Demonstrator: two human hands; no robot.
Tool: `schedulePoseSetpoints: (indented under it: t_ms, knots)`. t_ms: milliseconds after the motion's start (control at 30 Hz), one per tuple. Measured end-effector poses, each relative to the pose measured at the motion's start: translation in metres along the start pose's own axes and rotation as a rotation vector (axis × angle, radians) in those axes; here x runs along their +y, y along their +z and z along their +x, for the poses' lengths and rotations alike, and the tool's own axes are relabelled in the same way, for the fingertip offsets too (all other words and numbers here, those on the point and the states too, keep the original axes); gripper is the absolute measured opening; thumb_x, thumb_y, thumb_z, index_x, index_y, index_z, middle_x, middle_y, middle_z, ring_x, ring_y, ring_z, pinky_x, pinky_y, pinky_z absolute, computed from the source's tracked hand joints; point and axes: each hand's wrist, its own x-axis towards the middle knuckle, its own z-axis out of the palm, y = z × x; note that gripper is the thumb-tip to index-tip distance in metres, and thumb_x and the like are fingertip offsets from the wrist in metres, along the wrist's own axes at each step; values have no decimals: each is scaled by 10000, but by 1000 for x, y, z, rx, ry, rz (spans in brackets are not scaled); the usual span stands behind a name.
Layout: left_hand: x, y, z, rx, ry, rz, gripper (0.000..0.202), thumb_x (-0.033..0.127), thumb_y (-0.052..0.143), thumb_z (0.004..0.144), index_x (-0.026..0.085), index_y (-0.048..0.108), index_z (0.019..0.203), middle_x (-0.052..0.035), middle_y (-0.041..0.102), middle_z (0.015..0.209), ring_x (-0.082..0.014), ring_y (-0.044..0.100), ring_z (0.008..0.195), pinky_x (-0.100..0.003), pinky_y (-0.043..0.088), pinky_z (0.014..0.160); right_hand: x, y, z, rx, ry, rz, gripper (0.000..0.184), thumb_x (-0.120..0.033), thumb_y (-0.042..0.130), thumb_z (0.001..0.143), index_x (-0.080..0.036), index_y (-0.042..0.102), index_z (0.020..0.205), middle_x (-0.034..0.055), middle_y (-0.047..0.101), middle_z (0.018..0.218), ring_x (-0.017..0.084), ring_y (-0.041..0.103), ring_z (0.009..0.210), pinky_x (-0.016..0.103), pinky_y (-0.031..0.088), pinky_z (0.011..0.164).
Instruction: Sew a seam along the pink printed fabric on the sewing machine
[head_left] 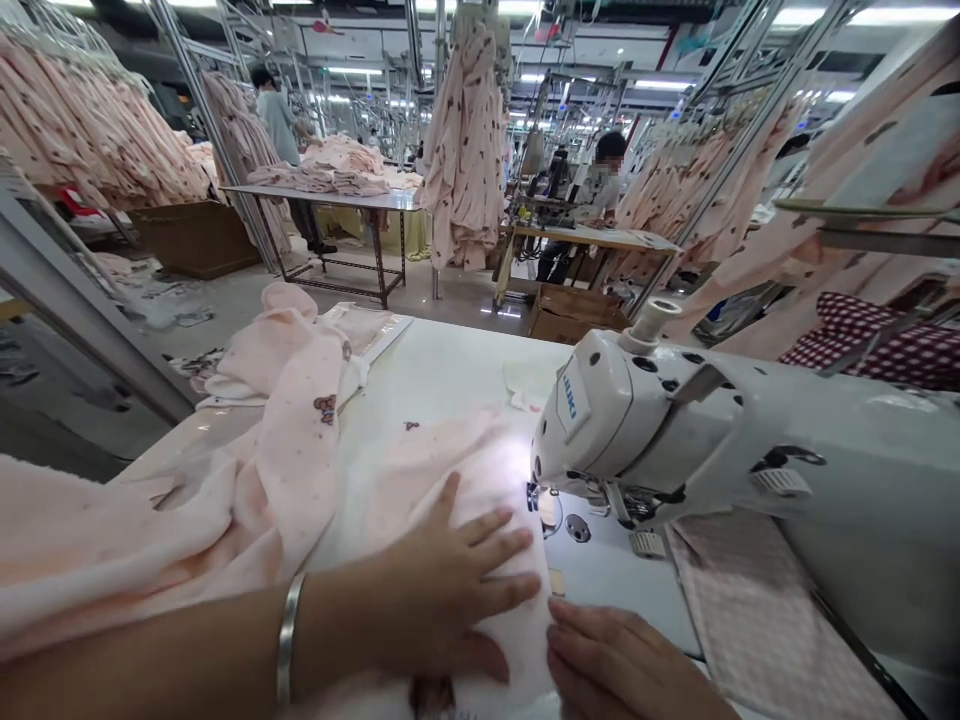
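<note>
My left hand point(442, 590) lies flat with fingers spread on a piece of pale pink printed fabric point(450, 460), pressing it onto the white sewing table point(450, 370). My right hand point(615, 665) rests beside it at the fabric's right edge, its fingers together and flat; their tips are partly out of sight. A silver bangle point(289, 640) circles my left wrist. The white sewing machine point(675, 430) stands just right of the fabric, its needle area point(544, 500) lit a short way beyond my fingertips.
A heap of the same pink cloth point(270, 440) drapes over the table's left side. A checked pink piece point(757, 620) lies under the machine arm. Racks of hanging pink garments point(465, 140) and a table of folded stacks point(337, 180) stand behind. Other people work at the back.
</note>
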Motion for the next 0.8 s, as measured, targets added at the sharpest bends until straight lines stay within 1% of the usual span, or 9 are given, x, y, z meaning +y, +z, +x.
schedulePoseSetpoints:
  t_ms: [100, 200, 267, 333, 400, 500, 600, 700, 800]
  knots:
    - [-13, -4, 14, 10, 21, 8, 537, 545, 493, 888, 198, 480, 1297, -102, 459, 1388, -278, 381, 1287, -516, 201, 1089, 4, 1, 9, 13, 67, 20, 187, -207, 520, 907, -146, 670, 1000, 62, 716, 976, 183, 650, 983, 273, 545, 845]
    - [-3, 2, 24, 29, 5, 3, 223, 330, 565, 892, 160, 620, 1026, -83, 619, 1106, -220, 522, 1089, -417, 317, 1029, 4, 2, 13, 57, 92, 38, 189, -171, 490, 907, -148, 669, 966, 58, 715, 951, 180, 650, 907, 288, 550, 792]
    - [8, 7, 26, 58, 7, -30, 105, 232, 552, 888, 166, 630, 911, -52, 628, 952, -182, 556, 958, -379, 356, 991, 6, 1, 14, 78, 86, 51, 202, -128, 474, 899, -147, 660, 975, 61, 713, 934, 176, 641, 896, 291, 543, 771]
    - [14, 12, 25, 100, 15, -53, 107, 226, 533, 900, 177, 627, 916, -44, 614, 957, -166, 553, 937, -368, 358, 994, 8, 1, 14, 57, 83, 61, 217, -109, 474, 886, -147, 647, 1013, 63, 710, 943, 173, 631, 895, 294, 534, 762]
    - [11, 17, 22, 124, 34, -62, 126, 248, 523, 913, 188, 626, 951, -50, 601, 1021, -162, 545, 958, -377, 341, 1017, 11, 2, 12, 10, 76, 72, 231, -117, 489, 879, -142, 633, 1057, 69, 704, 969, 177, 622, 893, 303, 524, 752]
    - [-2, 21, 22, 114, 78, -72, 133, 269, 552, 899, 198, 625, 985, -46, 588, 1065, -169, 539, 966, -402, 324, 1034, 15, 7, 9, 1, 76, 88, 266, -108, 515, 862, -128, 616, 1107, 82, 693, 1005, 196, 599, 930, 321, 505, 750]
    - [-16, 22, 26, 86, 123, -105, 137, 291, 598, 870, 209, 629, 976, -29, 588, 1028, -179, 536, 956, -395, 347, 1005, 20, 14, 6, -6, 121, 89, 282, -111, 533, 858, -150, 611, 1125, 77, 674, 1043, 216, 574, 999, 341, 484, 777]
    - [-28, 21, 33, 88, 137, -142, 81, 239, 575, 887, 226, 642, 930, -17, 593, 1022, -171, 534, 949, -357, 368, 959, 25, 19, 6, -39, 174, 84, 237, -127, 490, 889, -163, 626, 1080, 85, 652, 998, 190, 599, 874, 361, 471, 765]
    - [-38, 17, 39, 91, 143, -143, 129, 222, 528, 915, 209, 656, 901, -31, 602, 1039, -159, 541, 923, -317, 386, 899, 31, 24, 8, -58, 232, 54, 227, -162, 470, 911, -173, 637, 1065, 74, 644, 901, 173, 602, 794, 377, 470, 771]
